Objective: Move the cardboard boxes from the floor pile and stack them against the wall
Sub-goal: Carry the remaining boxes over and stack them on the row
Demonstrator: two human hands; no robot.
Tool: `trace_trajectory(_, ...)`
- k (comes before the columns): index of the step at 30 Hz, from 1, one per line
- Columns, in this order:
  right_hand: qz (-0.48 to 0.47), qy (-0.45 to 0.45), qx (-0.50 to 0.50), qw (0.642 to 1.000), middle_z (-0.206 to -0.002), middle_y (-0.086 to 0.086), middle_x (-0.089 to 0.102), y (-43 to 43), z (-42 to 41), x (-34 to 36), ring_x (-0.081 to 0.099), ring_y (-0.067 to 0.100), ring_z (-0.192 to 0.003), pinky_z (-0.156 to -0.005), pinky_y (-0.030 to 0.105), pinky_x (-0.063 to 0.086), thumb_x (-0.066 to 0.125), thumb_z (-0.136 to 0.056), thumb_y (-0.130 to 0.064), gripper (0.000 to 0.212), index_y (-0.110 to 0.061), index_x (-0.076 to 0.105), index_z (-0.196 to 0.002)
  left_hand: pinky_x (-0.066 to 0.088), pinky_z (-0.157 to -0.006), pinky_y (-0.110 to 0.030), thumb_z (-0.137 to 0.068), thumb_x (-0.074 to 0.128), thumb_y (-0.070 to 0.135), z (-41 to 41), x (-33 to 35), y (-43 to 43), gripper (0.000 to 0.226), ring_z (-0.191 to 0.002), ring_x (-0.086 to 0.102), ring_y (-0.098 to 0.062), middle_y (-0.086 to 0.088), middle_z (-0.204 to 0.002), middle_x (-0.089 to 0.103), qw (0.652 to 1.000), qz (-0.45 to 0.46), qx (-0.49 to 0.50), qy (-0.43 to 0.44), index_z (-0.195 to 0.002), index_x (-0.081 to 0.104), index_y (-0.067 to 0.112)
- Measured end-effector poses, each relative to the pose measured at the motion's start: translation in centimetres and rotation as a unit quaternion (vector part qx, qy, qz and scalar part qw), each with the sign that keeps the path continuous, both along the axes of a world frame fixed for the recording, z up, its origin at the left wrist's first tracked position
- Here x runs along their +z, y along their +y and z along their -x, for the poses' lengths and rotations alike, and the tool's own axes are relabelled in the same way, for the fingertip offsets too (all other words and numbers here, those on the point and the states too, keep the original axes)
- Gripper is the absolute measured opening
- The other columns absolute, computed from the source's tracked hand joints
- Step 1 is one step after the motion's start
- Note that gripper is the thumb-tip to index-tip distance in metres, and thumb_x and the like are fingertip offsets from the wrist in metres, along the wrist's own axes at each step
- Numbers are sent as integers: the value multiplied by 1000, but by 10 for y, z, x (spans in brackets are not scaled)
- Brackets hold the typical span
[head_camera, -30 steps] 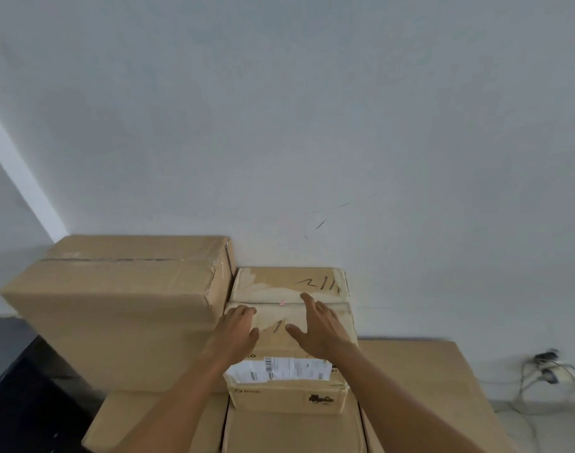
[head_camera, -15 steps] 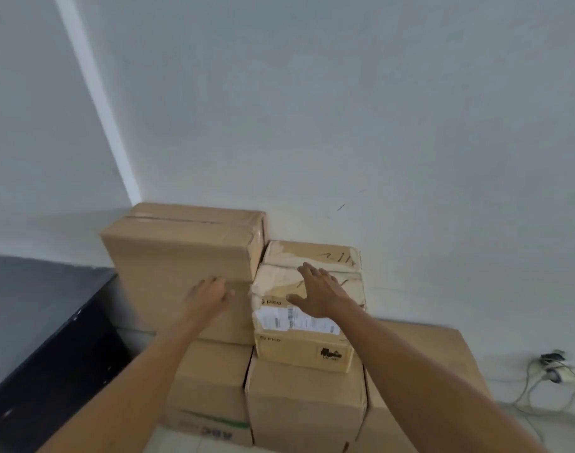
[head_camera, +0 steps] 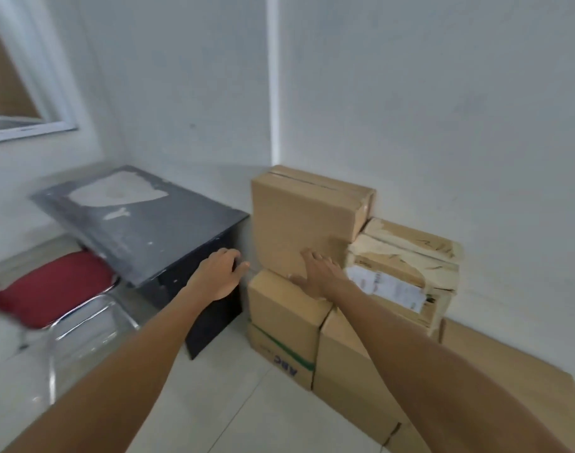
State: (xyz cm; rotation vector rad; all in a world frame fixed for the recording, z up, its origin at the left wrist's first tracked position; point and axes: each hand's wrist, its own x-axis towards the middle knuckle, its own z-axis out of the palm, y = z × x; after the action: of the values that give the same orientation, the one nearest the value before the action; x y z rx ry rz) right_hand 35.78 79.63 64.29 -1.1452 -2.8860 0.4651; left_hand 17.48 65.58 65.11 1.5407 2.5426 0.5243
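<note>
The large plain brown cardboard box [head_camera: 299, 220] sat on top of the stack with its back to the white wall [head_camera: 426, 109]. It rested on a smaller brown cardboard box [head_camera: 281, 305], beside a torn, tape-patched box with a white shipping label [head_camera: 407, 269]. The right hand [head_camera: 319, 276] lay flat against the lower part of the large box's front face. Its fingers were straight and spread, with the thumb along the seam where the two boxes met; it pressed rather than gripped. The left hand [head_camera: 219, 273] hung in the air just off the box's lower left corner, in front of the dark grey table [head_camera: 142, 223]. Its fingers were loosely curled and held nothing (whether a fingertip brushed the cardboard I could not tell).

So the box lay straight ahead of the right fingers and to the right of the left ones; the right hand was the nearer, in contact. The box's long axis ran along the wall, left to right, with the taped top seam following it. Its broad front face pointed out into the room, toward the person. Any squaring push would, I judge, go straight toward the wall, across that axis. The floor pile was out of view, so how many boxes remained could not be said.
</note>
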Motion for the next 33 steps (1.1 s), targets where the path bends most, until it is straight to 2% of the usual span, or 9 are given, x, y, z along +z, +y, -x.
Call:
trace_trajectory(3, 25, 10, 48, 999, -158, 11, 20, -46, 53, 0, 26, 35, -142, -113, 47, 24, 28, -98, -58, 70, -13, 21, -151, 40, -105, -40, -99, 43, 39, 33, 5, -58, 47, -124, 50, -26, -11, -134, 54, 998, -22, 51, -4, -134, 49, 8)
trace_trajectory(7, 37, 5, 123, 992, -161, 2, 15, -129, 129, -1, 21, 29, -145, -114, 50, 21, 9, -96, -63, 70, -22, 24, -151, 45, -94, -42, -96, 44, 42, 81, 7, -153, 41, -111, 56, -28, -8, -116, 61, 991, -41, 129, -19, -117, 60, 11)
trace_trajectory(11, 28, -41, 227, 973, -162, -2, 10, -229, 202, -7, 18, 28, -145, -112, 52, 20, 7, -102, -45, 56, -22, 16, -153, 45, -94, -44, -95, 42, 46, 122, 1, -270, 44, -111, 55, -27, -7, -117, 60, 981, -42, 189, -28, -115, 61, 12)
trace_trajectory(15, 32, -44, 276, 960, -161, 5, 13, -340, 267, -16, 27, 32, -141, -109, 51, 26, 17, -103, -44, 59, -13, 9, -153, 43, -99, -44, -97, 42, 46, 156, -2, -395, 43, -118, 52, -24, -6, -128, 56, 962, -30, 271, -27, -124, 57, 15)
trace_trajectory(18, 4, -53, 344, 937, -162, 9, 2, -418, 305, -15, 20, 33, -144, -111, 50, 25, 27, -105, -27, 55, -13, 6, -154, 40, -104, -43, -98, 41, 46, 175, -5, -487, 46, -124, 49, -24, -7, -136, 52, 939, -20, 342, -28, -128, 54, 14)
trace_trajectory(21, 7, -55, 398, 916, -161, 10, 4, -490, 340, -17, 27, 35, -141, -110, 51, 30, 42, -96, -10, 78, -14, -12, -153, 40, -104, -42, -98, 42, 44, 182, -10, -574, 43, -125, 48, -22, -5, -136, 51, 919, -2, 394, -23, -128, 53, 16)
trace_trajectory(23, 12, -51, 431, 901, -161, 9, 7, -535, 360, -21, 33, 34, -137, -108, 51, 34, 49, -94, -13, 86, -16, -15, -152, 40, -104, -42, -98, 44, 40, 182, -14, -625, 39, -124, 49, -22, -5, -135, 52, 902, 4, 431, -23, -128, 54, 16)
trace_trajectory(29, 8, -46, 527, 848, -158, 10, 14, -660, 397, -29, 40, 36, -132, -102, 49, 39, 48, -98, -30, 69, -12, 8, -151, 41, -102, -43, -96, 48, 34, 167, -35, -753, 34, -122, 50, -22, -5, -131, 56, 847, 6, 530, -41, -124, 56, 16)
trace_trajectory(33, -1, -64, 589, 806, -154, 10, 22, -734, 422, -41, 43, 34, -128, -100, 45, 41, 48, -96, -24, 56, -7, 27, -145, 42, -100, -37, -97, 47, 28, 150, -47, -819, 34, -120, 51, -23, -7, -129, 58, 803, 12, 593, -58, -125, 56, 11)
